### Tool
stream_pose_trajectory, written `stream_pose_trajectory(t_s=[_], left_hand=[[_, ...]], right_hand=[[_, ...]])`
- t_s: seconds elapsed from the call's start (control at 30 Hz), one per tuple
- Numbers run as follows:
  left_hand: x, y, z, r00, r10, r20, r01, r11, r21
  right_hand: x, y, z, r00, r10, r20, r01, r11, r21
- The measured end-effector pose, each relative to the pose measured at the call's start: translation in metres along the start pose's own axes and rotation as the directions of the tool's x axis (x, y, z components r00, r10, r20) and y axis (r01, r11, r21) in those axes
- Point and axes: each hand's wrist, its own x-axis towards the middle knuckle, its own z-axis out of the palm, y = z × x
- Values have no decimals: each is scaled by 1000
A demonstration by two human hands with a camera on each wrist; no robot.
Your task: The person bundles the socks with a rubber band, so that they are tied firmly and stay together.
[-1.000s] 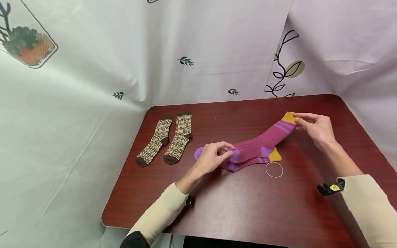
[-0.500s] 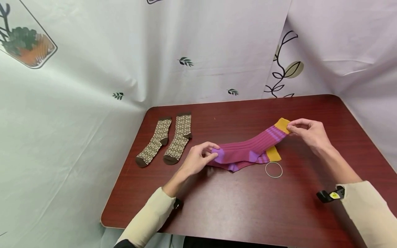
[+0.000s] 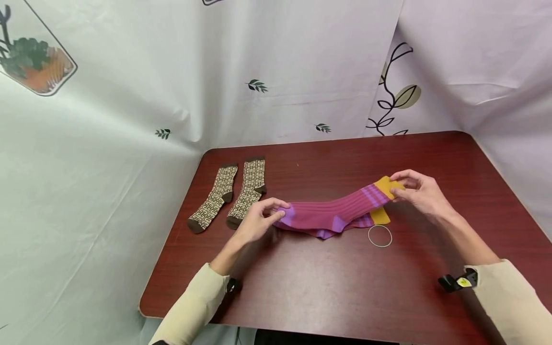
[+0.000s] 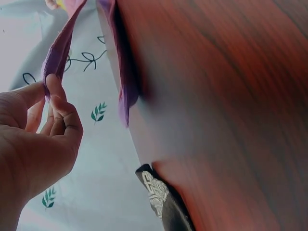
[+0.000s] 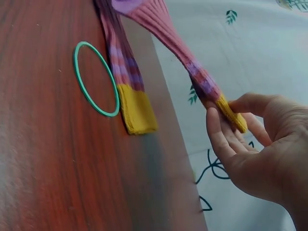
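Observation:
A magenta ribbed sock with purple toe and heel and a yellow cuff is stretched between my hands, lifted off the table as the wrist views show. My left hand pinches its purple toe between thumb and fingers. At the other end, my right hand pinches the yellow cuff. Beneath it lies a matching sock, flat on the table and mostly covered in the head view. By that lower sock's yellow cuff lies a thin pale-green ring.
Two brown-and-cream patterned socks, a left one and a right one, lie side by side on the left of the reddish-brown table. A white printed curtain hangs behind and beside it.
Both hands have moved left and the held sock with them, its cuff end coming lower and nearer. The sock's toe has shifted away from the lower sock's heel. Patterned socks and ring stay put.

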Motion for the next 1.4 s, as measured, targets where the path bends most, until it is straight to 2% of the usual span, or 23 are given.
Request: stream_pose_trajectory(t_s=[0.07,0.13,0.4,0.6,0.87,1.2,1.4], left_hand=[[-1,-2,-3,1000,-4,3,4,1000,-6],[-1,-3,-6,1000,-12,4,12,1000,-10],[-2,-7,-17,999,-32,-2,32,999,-10],[-3,-8,-24,996,-88,-2,87,996,-31],[-4,-8,-35,994,-111,22,113,989,-93],[-2,-8,-42,990,-119,76,125,988,-90],[3,-14,-38,988,-128,82,129,992,-14]], right_hand=[[-2,0,3,1000,8,23,-7,998,-67],[-4,1,5,999,19,45,-15,995,-94],[-9,4,10,995,45,91,-41,998,-43],[-12,4,13,991,85,100,-78,994,-73],[-16,-1,12,986,107,131,-100,993,-58],[-19,-5,7,978,95,188,-89,995,-40],[-17,2,7,974,106,202,-93,993,-70]])
